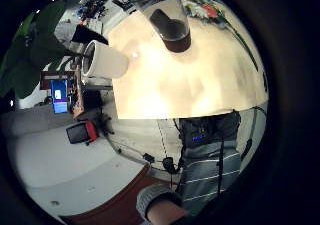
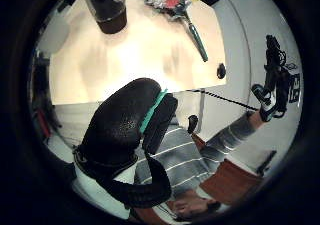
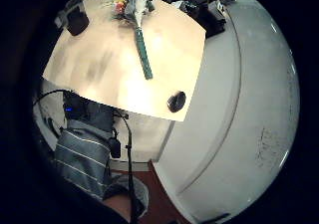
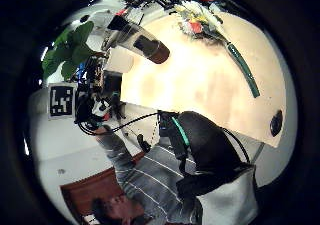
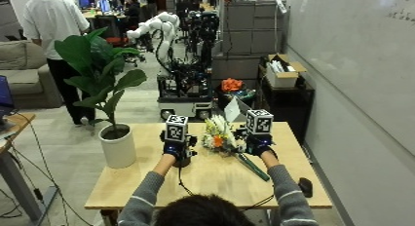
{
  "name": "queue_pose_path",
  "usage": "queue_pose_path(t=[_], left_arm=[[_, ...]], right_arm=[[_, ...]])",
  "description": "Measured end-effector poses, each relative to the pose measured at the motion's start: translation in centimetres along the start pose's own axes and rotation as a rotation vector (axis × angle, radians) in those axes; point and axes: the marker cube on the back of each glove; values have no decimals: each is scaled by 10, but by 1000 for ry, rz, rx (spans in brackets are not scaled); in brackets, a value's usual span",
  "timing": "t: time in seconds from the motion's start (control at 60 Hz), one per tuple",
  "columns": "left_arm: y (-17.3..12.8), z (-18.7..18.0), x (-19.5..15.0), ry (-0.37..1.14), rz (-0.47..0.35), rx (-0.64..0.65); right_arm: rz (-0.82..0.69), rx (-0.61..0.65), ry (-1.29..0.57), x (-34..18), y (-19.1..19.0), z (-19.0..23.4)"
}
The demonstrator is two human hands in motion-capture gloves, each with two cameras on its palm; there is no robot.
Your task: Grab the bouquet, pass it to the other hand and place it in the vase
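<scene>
We cannot tell how the fingers of either hand are set: from the outside view the left hand (image 5: 175,149) and the right hand (image 5: 259,144) are both raised over the counter (image 5: 214,179), but their fingers are hidden, and each thumb side palm view shows only a dark gloved shape close to the lens. The bouquet (image 5: 222,138) lies on the counter between the two hands, with neither hand closed round it as far as we can see; its white, yellow and orange blooms sit near the far edge and its green wrapped stem (image 5: 252,167) runs back toward the person on the right-hand side, below the right hand. The right palm views show it lying flat and apart from that palm. The vase (image 1: 170,22), a clear glass with a dark base, stands on the counter at the left hand, largely hidden by it from above. We can read no labels or writing on the bouquet or vase. A small dark object (image 5: 305,187) rests near the counter's right front corner. A white pot with a leafy plant (image 5: 118,145) stands just beside the counter's left edge.
</scene>
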Motion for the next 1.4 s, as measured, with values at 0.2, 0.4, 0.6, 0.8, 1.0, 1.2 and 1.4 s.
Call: queue_pose_path(t=[0.2, 0.4, 0.6, 0.8, 1.0, 1.2, 1.4], left_arm=[[15, -19, -1, -28, -22, 65], [26, -13, -2, -4, -3, 22], [20, -4, -6, 39, 16, 33], [23, -1, 5, 83, 54, 28], [22, 6, 15, 102, 88, 22], [9, 19, 16, 87, 98, 41], [24, 24, 19, 112, 132, 25]], right_arm=[[-21, 22, 1, 2, -4, -1], [-60, -2, -9, -8, -11, -4], [-56, 2, 22, -17, -15, -2], [-10, 19, 47, -16, -10, -4], [70, 43, -8, 8, -25, -14], [232, 92, -74, 55, -62, -13], [399, 113, -145, 93, -87, 24]])
